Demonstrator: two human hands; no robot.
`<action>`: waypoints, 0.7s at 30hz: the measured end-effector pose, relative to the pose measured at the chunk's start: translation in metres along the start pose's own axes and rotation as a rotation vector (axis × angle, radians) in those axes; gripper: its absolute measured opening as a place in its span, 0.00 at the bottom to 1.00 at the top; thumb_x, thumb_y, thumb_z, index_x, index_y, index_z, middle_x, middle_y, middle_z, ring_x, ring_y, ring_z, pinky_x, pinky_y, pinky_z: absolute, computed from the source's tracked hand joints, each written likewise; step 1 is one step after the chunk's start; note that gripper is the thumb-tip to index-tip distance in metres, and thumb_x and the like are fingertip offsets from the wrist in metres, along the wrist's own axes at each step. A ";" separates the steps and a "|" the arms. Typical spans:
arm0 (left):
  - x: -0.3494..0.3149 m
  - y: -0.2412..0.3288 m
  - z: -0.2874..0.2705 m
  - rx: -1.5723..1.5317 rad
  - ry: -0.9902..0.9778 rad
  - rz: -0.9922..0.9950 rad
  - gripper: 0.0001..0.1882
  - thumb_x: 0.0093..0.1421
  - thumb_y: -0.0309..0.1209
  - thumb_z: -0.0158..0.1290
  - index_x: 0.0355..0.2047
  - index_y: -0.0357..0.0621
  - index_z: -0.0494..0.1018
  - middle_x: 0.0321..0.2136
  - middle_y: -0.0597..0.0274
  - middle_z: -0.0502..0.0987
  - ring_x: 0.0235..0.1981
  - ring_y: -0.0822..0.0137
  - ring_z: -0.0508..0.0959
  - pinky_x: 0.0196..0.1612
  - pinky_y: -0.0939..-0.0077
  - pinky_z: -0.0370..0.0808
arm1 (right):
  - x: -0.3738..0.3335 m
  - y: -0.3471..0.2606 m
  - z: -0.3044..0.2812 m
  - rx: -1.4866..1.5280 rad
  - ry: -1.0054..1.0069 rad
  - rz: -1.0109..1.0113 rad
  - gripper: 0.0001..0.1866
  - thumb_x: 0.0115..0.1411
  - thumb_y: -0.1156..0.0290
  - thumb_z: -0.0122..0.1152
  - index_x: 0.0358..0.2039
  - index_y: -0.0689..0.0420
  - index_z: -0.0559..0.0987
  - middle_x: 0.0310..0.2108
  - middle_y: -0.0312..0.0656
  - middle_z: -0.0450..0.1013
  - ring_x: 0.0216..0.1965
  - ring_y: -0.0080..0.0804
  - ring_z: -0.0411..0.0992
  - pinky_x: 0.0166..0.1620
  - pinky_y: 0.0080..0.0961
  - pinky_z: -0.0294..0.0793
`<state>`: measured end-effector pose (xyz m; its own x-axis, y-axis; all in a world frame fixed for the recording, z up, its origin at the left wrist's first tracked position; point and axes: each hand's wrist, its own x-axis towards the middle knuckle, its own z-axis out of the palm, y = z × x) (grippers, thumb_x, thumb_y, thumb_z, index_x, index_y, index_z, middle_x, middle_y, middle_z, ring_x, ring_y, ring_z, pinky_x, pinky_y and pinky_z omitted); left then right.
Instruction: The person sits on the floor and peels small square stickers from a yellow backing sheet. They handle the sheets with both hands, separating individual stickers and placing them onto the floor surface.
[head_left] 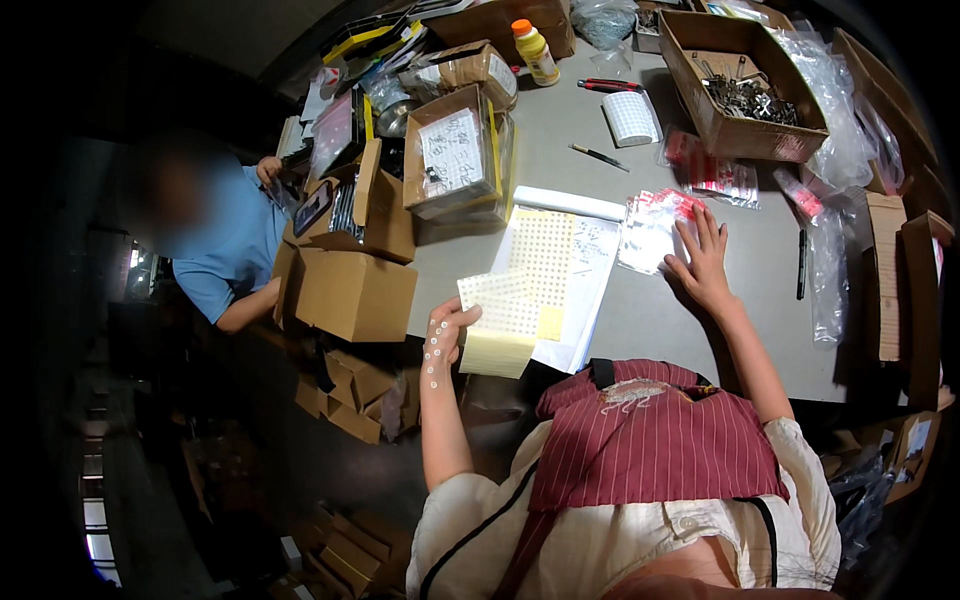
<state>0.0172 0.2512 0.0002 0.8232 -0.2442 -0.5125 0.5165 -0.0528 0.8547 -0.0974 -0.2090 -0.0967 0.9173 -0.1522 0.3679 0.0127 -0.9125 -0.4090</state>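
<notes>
brown cardboard boxes point(350, 290) are crowding the area left of the grey table point(640, 320), and a person in a blue shirt point(225, 250) is sitting beyond them, reaching in among them. right of those boxes, the left hand point(445, 340) is pinching the edge of a yellow-backed sheet of small round stickers point(505, 305), thumb on top and fingers closed narrowly under it; several white dots are sticking along the wrist and forearm below that hand. just right of the sticker sheet, and partly under it, a larger dotted sheet with white papers point(570, 265) is lying flat on the table. behind the sticker sheet, toward the far side, an open box with a white label point(455, 160) is standing, and a yellow bottle with an orange cap point(535, 52) is standing farther back. right of the sticker sheet, the right hand point(700, 265) is lying flat with fingers spread wide, gripping nothing and pressing on a stack of small clear bags with red strips point(655, 230). farther right again, a black pen point(801, 265) is lying beside crumpled clear plastic point(828, 280), and behind them a shallow cardboard tray of metal parts point(745, 95) is sitting.
</notes>
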 end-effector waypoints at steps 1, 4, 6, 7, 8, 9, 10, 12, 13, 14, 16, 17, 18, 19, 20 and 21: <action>-0.002 0.002 0.006 -0.022 -0.001 0.025 0.20 0.60 0.20 0.58 0.52 0.26 0.74 0.44 0.49 0.81 0.45 0.60 0.82 0.51 0.69 0.78 | 0.001 -0.004 -0.003 0.028 0.027 -0.022 0.32 0.62 0.57 0.62 0.64 0.55 0.69 0.74 0.53 0.47 0.75 0.54 0.41 0.71 0.63 0.36; -0.011 0.012 0.020 -0.089 -0.032 0.094 0.19 0.61 0.21 0.58 0.52 0.26 0.74 0.45 0.48 0.81 0.45 0.60 0.82 0.51 0.68 0.78 | 0.007 -0.027 -0.017 0.151 0.091 -0.094 0.25 0.61 0.63 0.64 0.58 0.57 0.74 0.70 0.53 0.54 0.73 0.55 0.48 0.71 0.60 0.41; -0.012 0.018 0.032 -0.130 -0.059 0.128 0.19 0.61 0.20 0.58 0.53 0.26 0.74 0.45 0.48 0.81 0.45 0.60 0.82 0.51 0.68 0.78 | 0.012 -0.043 -0.025 0.261 0.102 -0.123 0.22 0.60 0.66 0.64 0.55 0.58 0.75 0.68 0.53 0.58 0.70 0.56 0.53 0.69 0.58 0.46; -0.011 0.020 0.038 -0.146 -0.064 0.140 0.19 0.61 0.20 0.57 0.53 0.26 0.74 0.45 0.48 0.81 0.45 0.61 0.82 0.51 0.68 0.78 | 0.013 -0.050 -0.027 0.310 0.101 -0.130 0.21 0.60 0.67 0.64 0.54 0.59 0.76 0.66 0.53 0.60 0.69 0.55 0.55 0.69 0.55 0.50; -0.011 0.022 0.044 -0.161 -0.070 0.152 0.19 0.61 0.19 0.57 0.53 0.26 0.74 0.45 0.48 0.81 0.44 0.61 0.82 0.51 0.68 0.79 | 0.015 -0.057 -0.030 0.359 0.100 -0.138 0.20 0.61 0.68 0.63 0.53 0.59 0.76 0.65 0.53 0.62 0.67 0.55 0.58 0.68 0.52 0.54; -0.014 0.027 0.051 -0.165 -0.078 0.165 0.19 0.61 0.19 0.57 0.53 0.26 0.74 0.45 0.48 0.81 0.44 0.61 0.82 0.50 0.68 0.79 | 0.014 -0.060 -0.031 0.437 0.076 -0.122 0.20 0.61 0.68 0.63 0.53 0.60 0.76 0.64 0.53 0.63 0.66 0.55 0.59 0.67 0.49 0.57; -0.018 0.033 0.059 -0.169 -0.084 0.177 0.19 0.61 0.18 0.57 0.52 0.26 0.74 0.45 0.48 0.81 0.44 0.61 0.82 0.50 0.68 0.80 | 0.014 -0.066 -0.035 0.491 0.069 -0.122 0.20 0.61 0.69 0.63 0.53 0.60 0.76 0.62 0.52 0.65 0.64 0.53 0.62 0.65 0.46 0.60; -0.022 0.038 0.073 -0.192 -0.096 0.218 0.18 0.61 0.18 0.57 0.52 0.26 0.74 0.45 0.48 0.81 0.43 0.62 0.83 0.49 0.69 0.80 | 0.014 -0.083 -0.043 0.593 0.035 -0.114 0.19 0.62 0.70 0.62 0.52 0.62 0.75 0.57 0.52 0.70 0.59 0.50 0.68 0.61 0.40 0.66; -0.023 0.037 0.080 -0.210 -0.106 0.244 0.18 0.61 0.18 0.57 0.52 0.26 0.74 0.45 0.48 0.81 0.42 0.62 0.83 0.48 0.69 0.81 | 0.014 -0.091 -0.047 0.639 0.018 -0.109 0.18 0.63 0.70 0.61 0.52 0.62 0.75 0.55 0.52 0.72 0.57 0.49 0.70 0.60 0.37 0.69; -0.023 0.037 0.087 -0.228 -0.116 0.271 0.18 0.61 0.17 0.57 0.52 0.26 0.74 0.45 0.48 0.81 0.42 0.62 0.83 0.48 0.69 0.81 | 0.015 -0.097 -0.052 0.688 -0.009 -0.117 0.18 0.63 0.71 0.61 0.52 0.62 0.75 0.54 0.51 0.73 0.56 0.48 0.71 0.59 0.37 0.69; -0.027 0.035 0.099 -0.234 -0.116 0.303 0.17 0.61 0.17 0.56 0.51 0.26 0.74 0.45 0.49 0.81 0.43 0.63 0.82 0.49 0.69 0.80 | 0.016 -0.111 -0.061 0.771 -0.036 -0.147 0.17 0.63 0.71 0.62 0.50 0.62 0.76 0.51 0.50 0.74 0.54 0.46 0.72 0.57 0.36 0.70; -0.028 0.034 0.106 -0.237 -0.119 0.318 0.17 0.61 0.17 0.56 0.51 0.26 0.74 0.45 0.49 0.81 0.43 0.63 0.82 0.49 0.69 0.80 | 0.017 -0.119 -0.067 0.781 -0.024 -0.168 0.16 0.62 0.71 0.62 0.49 0.62 0.76 0.49 0.49 0.74 0.53 0.46 0.72 0.57 0.36 0.71; -0.027 0.032 0.114 -0.226 -0.119 0.332 0.17 0.61 0.18 0.57 0.51 0.26 0.75 0.45 0.49 0.81 0.43 0.64 0.82 0.50 0.70 0.79 | 0.019 -0.126 -0.072 0.789 -0.010 -0.186 0.16 0.61 0.71 0.63 0.49 0.62 0.76 0.48 0.48 0.75 0.52 0.45 0.73 0.56 0.36 0.71; -0.027 0.031 0.121 -0.215 -0.120 0.347 0.17 0.61 0.18 0.57 0.51 0.27 0.75 0.45 0.50 0.81 0.44 0.64 0.82 0.50 0.70 0.79 | 0.021 -0.130 -0.073 0.789 0.018 -0.157 0.16 0.61 0.70 0.64 0.47 0.62 0.76 0.47 0.48 0.75 0.51 0.45 0.73 0.55 0.36 0.71; -0.027 0.030 0.129 -0.204 -0.120 0.361 0.16 0.61 0.18 0.57 0.50 0.27 0.75 0.45 0.50 0.81 0.44 0.64 0.82 0.51 0.70 0.78 | 0.022 -0.134 -0.075 0.788 0.047 -0.128 0.16 0.60 0.70 0.65 0.46 0.62 0.76 0.46 0.48 0.75 0.50 0.44 0.73 0.54 0.36 0.71; -0.029 0.031 0.134 -0.202 -0.111 0.370 0.16 0.61 0.18 0.57 0.50 0.27 0.75 0.45 0.51 0.81 0.44 0.65 0.81 0.51 0.70 0.78 | 0.022 -0.135 -0.076 0.789 0.075 -0.104 0.15 0.59 0.70 0.65 0.45 0.62 0.76 0.45 0.47 0.75 0.49 0.44 0.73 0.53 0.36 0.71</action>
<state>-0.0225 0.1264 0.0526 0.9370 -0.3139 -0.1533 0.2362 0.2460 0.9400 -0.1089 -0.1178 0.0302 0.8669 -0.1319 0.4807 0.4007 -0.3895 -0.8293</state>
